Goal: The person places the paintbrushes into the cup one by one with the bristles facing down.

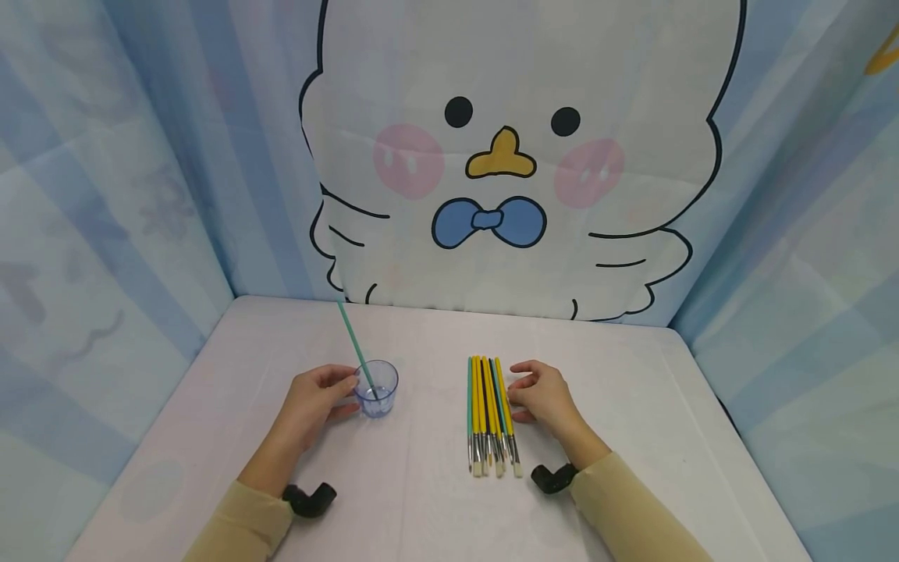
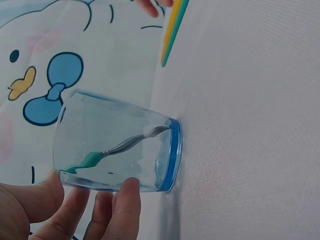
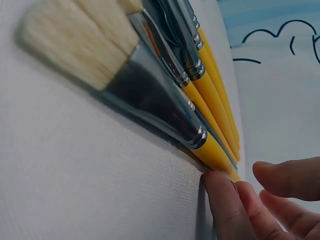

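A clear bluish cup (image 1: 387,377) stands upright at left of centre, and a green-handled paintbrush (image 1: 354,343) leans in it, bristles down. My left hand (image 1: 312,402) is at the cup's left side; in the left wrist view its thumb and fingers touch the cup (image 2: 115,120) along one side without wrapping round it. Several paintbrushes (image 1: 482,398) with yellow, green and dark handles lie in a row, bristles toward me. My right hand (image 1: 544,396) rests at the row's right edge. In the right wrist view its fingertips meet the handle of the outermost wide, flat brush (image 3: 162,102), thumb apart.
A pale cloth covers the table (image 1: 421,499). Behind it hangs a curtain (image 1: 506,273) with a cartoon bird print, and blue patterned curtains (image 1: 91,257) close off both sides. Black wrist mounts (image 1: 309,500) sit at both of my cuffs.
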A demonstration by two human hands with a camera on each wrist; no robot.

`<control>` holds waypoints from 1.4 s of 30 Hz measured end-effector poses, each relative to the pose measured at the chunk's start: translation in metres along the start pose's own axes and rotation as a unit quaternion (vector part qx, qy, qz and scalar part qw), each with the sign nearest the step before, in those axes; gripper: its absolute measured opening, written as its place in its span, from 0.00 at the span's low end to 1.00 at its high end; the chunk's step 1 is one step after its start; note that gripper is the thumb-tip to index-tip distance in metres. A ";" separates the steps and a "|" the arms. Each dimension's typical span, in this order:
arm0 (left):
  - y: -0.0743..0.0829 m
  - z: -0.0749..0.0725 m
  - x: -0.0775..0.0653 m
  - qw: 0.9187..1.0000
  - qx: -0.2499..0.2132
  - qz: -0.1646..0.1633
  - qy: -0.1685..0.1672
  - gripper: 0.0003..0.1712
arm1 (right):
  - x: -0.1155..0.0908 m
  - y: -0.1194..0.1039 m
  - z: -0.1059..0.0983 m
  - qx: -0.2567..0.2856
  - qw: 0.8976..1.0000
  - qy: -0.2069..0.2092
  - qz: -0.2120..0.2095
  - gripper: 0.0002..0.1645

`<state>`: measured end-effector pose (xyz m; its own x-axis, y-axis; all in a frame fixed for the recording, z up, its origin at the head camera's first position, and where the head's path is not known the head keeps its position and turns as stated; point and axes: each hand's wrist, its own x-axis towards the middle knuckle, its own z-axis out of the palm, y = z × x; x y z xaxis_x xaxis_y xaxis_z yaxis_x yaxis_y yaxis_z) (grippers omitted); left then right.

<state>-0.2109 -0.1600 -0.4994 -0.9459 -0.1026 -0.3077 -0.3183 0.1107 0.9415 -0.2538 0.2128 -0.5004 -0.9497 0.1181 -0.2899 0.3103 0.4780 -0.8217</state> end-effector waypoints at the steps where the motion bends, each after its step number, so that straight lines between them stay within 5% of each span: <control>1: 0.000 0.000 0.000 1.000 0.000 -0.001 0.000 0.21 | 0.000 -0.001 0.000 -0.001 1.000 -0.002 0.001 0.31; 42: 0.002 0.000 -0.003 1.000 0.004 0.004 -0.005 0.21 | 0.013 -0.010 0.012 -0.136 0.991 -0.004 -0.007 0.27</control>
<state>-0.2083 -0.1597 -0.4968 -0.9490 -0.0913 -0.3016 -0.3111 0.1192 0.9429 -0.2688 0.1993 -0.5020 -0.9529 0.1034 -0.2853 0.2741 0.6965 -0.6632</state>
